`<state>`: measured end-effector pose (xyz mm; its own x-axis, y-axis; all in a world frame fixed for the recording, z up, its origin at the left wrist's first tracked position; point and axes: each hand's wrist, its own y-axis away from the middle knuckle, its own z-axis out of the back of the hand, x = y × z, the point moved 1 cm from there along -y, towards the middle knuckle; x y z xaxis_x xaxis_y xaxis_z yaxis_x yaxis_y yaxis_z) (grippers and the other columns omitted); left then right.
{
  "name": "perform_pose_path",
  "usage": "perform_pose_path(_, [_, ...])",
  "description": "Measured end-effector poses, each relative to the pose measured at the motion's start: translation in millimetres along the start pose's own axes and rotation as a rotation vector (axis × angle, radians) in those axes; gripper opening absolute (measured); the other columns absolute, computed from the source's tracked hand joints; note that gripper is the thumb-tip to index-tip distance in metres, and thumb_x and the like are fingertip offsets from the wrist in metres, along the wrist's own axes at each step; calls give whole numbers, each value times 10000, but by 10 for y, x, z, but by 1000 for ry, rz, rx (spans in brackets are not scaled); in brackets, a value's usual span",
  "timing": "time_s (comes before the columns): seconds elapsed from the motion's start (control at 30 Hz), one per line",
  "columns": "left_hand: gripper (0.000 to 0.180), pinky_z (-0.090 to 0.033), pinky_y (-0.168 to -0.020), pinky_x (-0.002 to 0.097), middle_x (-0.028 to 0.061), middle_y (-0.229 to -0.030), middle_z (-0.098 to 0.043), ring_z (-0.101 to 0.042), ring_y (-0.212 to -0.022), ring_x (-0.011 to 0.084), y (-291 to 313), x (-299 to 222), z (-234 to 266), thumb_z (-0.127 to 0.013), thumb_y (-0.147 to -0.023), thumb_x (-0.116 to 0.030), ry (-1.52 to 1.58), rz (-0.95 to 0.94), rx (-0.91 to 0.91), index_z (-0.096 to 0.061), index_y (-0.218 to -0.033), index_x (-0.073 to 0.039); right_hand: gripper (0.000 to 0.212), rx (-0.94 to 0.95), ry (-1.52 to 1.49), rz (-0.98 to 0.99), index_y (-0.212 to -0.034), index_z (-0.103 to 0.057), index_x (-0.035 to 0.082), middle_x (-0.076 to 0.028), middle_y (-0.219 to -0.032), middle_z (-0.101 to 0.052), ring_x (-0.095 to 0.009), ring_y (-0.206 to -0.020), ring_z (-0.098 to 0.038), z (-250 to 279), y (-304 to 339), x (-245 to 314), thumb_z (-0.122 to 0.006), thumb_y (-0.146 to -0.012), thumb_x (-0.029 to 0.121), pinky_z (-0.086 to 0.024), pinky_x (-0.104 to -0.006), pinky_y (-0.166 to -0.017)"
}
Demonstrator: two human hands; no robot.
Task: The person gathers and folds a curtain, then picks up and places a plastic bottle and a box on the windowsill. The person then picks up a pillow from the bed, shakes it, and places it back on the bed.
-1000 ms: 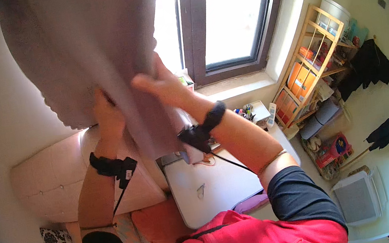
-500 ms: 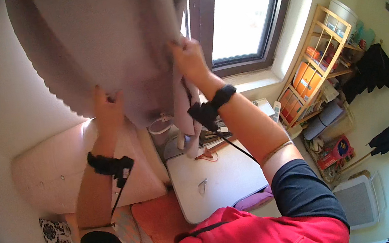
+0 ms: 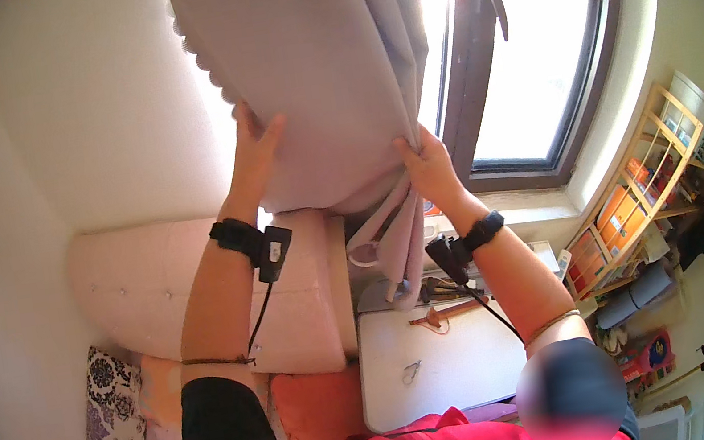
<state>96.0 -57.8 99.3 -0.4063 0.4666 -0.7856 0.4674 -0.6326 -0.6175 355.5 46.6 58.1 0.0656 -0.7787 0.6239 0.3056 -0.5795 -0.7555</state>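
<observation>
A greyish-mauve curtain [image 3: 313, 72] with a scalloped left edge hangs in front of me beside the window. My left hand [image 3: 258, 157] grips its left side, the thumb lying over the front of the fabric near the scalloped edge. On the curtain's right side, my right hand [image 3: 432, 168] is closed on the gathered folds. Below the hands the cloth is bunched, and a narrower twisted tail [image 3: 402, 258] of fabric hangs toward the table. The fingers behind the cloth are partly hidden.
A brown-framed window [image 3: 475, 68] with a handle stands at the right. Below are a pink padded headboard [image 3: 160, 265], an orange cushion [image 3: 320, 409] and a white table [image 3: 445, 369] bearing a brown wooden object [image 3: 450, 312]. A wooden shelf rack [image 3: 636, 189] stands far right.
The view has shifted, showing more of the window. The curtain hangs flatter, and both hands have moved on it; the left now reaches up at its scalloped edge.
</observation>
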Motion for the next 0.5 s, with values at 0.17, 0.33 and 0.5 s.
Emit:
perform_pose_path(0.17, [975, -334, -1110, 383, 191, -1461, -404, -391, -1349, 277, 179, -9, -578, -775, -801, -395, 325, -79, 563, -228, -1510, -11, 498, 335, 412, 101, -1363, -474, 3, -241, -1351, -509, -340, -1257, -487, -392, 114, 255, -601, -893, 107, -388, -428, -1055])
perform_pose_path(0.33, [314, -530, -765, 328, 134, -988, -697, -666, -916, 223, 236, 29, -668, -671, -891, -196, -104, 10, 169, -629, -1123, 11, 607, 432, 8, -45, -1415, -437, 6, -142, -1480, -436, -270, -1338, -437, -114, -121, 511, -657, -854, 77, -332, -436, -1125])
perform_pose_path(0.5, [223, -525, -782, 342, 150, -967, -694, -654, -879, 230, 415, -165, -903, -604, -940, -167, -48, -106, 346, -662, -1088, -11, 967, -294, -324, 151, -1570, -114, 113, -234, -1599, -145, -371, -1464, -227, 489, -819, 724, -739, -870, 349, -251, -495, -1165])
